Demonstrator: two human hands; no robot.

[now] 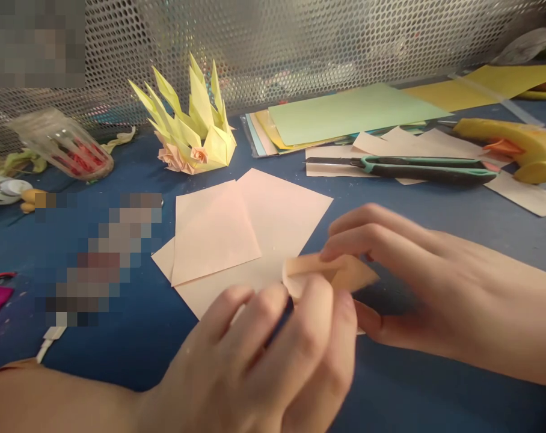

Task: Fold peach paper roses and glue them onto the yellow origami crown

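A small folded piece of pale pink paper [306,269] is held between my two hands above the blue table. My left hand [273,349] grips its near side, fingers curled and hiding part of it. On the far right side of the piece, my right hand [399,276] touches it with the bent fingers, its thumb lower down near the edge. Just beyond the hands, several pale pink paper squares [214,231] lie overlapping. Behind them stands a yellow folded-paper model [210,129] with tall points and small pink paper roses [199,155] at its base.
A cutter knife [430,169] lies on paper scraps at the right, beside a yellow glue gun [521,141]. Coloured sheets [358,114] are stacked against the perforated metal panel [300,48]. On the left are a clear jar [65,144] and a white cable [50,340].
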